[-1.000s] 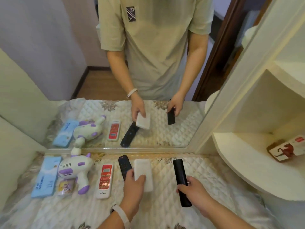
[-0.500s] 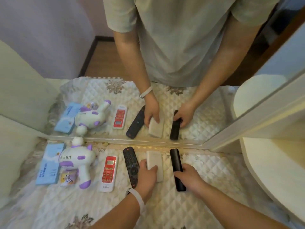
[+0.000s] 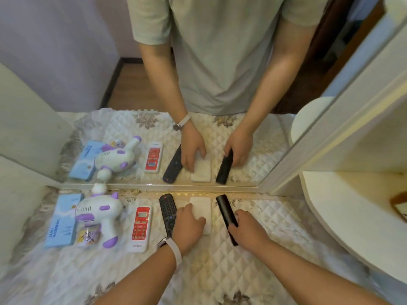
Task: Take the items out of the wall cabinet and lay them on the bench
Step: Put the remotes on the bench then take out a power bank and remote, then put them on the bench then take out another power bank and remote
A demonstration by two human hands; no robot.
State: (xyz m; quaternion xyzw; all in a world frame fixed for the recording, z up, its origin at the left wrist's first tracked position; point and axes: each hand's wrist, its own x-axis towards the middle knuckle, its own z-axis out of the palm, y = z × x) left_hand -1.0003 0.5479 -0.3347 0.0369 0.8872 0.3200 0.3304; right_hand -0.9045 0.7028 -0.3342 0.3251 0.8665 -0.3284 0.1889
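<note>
My left hand (image 3: 189, 227) rests on a white flat box (image 3: 201, 208) that lies on the quilted bench cover (image 3: 220, 267), just before the mirror. My right hand (image 3: 247, 231) grips a slim black remote (image 3: 225, 211), which lies flat on the cover to the right of the box. A black button remote (image 3: 167, 211) lies left of the box. Further left lie a red and white remote (image 3: 141, 227), a white and purple toy gun (image 3: 99, 213) and a blue booklet (image 3: 62, 221).
A mirror (image 3: 198, 84) stands along the back of the bench and repeats the items and my arms. The cream cabinet's rounded shelf (image 3: 352, 216) juts out at the right, with a brown and white packet (image 3: 399, 205) at the frame's edge.
Both hands have lowered the white box and the slim black remote onto the cover and slid them toward the mirror. My view has tilted down and closer.
</note>
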